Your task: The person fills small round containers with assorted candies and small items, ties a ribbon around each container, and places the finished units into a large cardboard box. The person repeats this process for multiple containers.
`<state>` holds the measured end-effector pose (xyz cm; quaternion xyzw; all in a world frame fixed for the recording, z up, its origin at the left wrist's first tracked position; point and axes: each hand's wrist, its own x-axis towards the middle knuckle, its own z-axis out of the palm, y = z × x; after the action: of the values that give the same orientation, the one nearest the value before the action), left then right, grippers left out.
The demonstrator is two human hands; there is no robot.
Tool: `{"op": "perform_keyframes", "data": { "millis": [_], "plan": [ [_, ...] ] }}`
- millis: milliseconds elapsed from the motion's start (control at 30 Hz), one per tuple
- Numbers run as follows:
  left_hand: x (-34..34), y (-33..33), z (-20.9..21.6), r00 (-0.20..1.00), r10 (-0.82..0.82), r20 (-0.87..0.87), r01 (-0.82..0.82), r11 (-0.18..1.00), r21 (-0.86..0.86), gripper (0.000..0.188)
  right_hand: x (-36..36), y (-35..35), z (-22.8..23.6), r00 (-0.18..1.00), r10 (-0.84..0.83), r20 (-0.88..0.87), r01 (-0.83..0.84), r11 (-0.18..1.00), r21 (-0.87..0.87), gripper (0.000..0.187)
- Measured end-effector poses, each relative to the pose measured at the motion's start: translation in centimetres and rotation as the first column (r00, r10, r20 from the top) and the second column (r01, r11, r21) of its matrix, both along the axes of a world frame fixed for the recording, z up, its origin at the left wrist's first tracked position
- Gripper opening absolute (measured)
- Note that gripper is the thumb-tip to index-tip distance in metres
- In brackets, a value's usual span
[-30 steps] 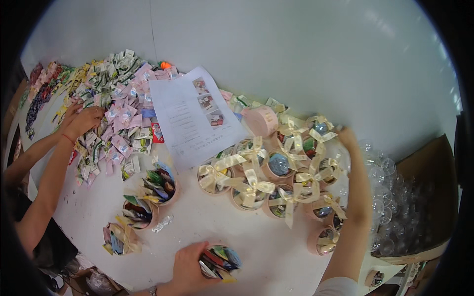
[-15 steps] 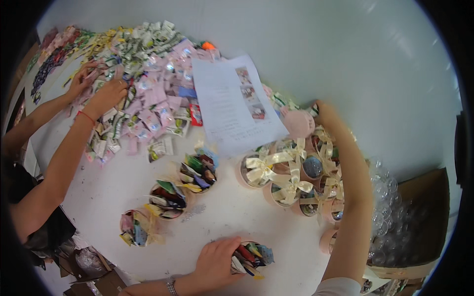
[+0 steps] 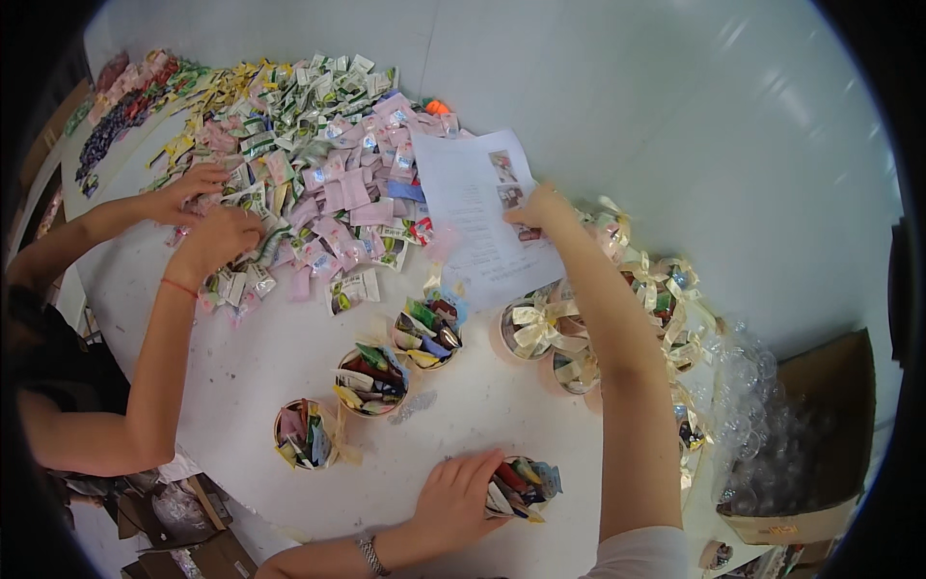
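Note:
At the front of the table my left hand (image 3: 458,497) is closed around the side of a round tub (image 3: 524,487) packed with small colourful sachets. My right arm stretches across the table, and my right hand (image 3: 542,207) is over the right edge of a printed sheet (image 3: 463,198) with small photos. Its fingers are curled; whatever they may hold is hidden. Three more filled tubs, the nearest a small one (image 3: 304,434), then a middle one (image 3: 371,379) and a far one (image 3: 427,331), stand in a slanting row to the left, with sheer ribbon beside them.
Heaped wrapped sweets (image 3: 338,183) cover the back left, where another person's hands (image 3: 217,236) are sorting among them. Tubs tied with cream bows (image 3: 540,328) crowd the right, partly behind my right arm. A cardboard box (image 3: 830,425) of clear plastic domes (image 3: 748,386) stands at the far right.
My right hand has moved left from beside the pink lid and wrapped sweets to the printed sheet. My left hand stays on the tub. The whole view has shifted slightly.

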<state>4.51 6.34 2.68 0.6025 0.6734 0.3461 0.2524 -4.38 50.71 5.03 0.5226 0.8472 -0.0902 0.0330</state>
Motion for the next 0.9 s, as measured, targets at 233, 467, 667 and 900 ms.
{"op": "perform_keyframes", "data": {
  "millis": [233, 467, 667, 900],
  "plan": [
    [0.4, 1.1, 1.1, 1.000, 0.021, 0.022, -0.022, 0.999, 0.045, 0.088, 8.6, 1.4, 6.5, 0.806, 0.061, -0.588, 0.006, 0.994, 0.112, 0.042],
    [1.9, 1.1, -3.3, 0.935, 0.068, 0.349, -0.159, 0.958, 0.238, 0.099, 30.8, -10.7, 19.6, 0.737, 0.550, -0.392, 0.106, 0.479, 0.872, 0.030],
    [2.0, 0.6, -3.0, 0.925, 0.085, 0.369, -0.156, 0.973, 0.167, 0.113, 70.7, -29.8, 24.5, 0.230, -0.001, -0.973, 0.924, 0.315, 0.218, 0.026],
    [5.2, 0.8, -2.6, 0.818, 0.133, 0.560, -0.260, 0.953, 0.154, 0.089, 100.0, -50.3, 9.4, -0.479, -0.323, -0.816, 0.737, -0.653, -0.174, 0.035]
  ]
}}
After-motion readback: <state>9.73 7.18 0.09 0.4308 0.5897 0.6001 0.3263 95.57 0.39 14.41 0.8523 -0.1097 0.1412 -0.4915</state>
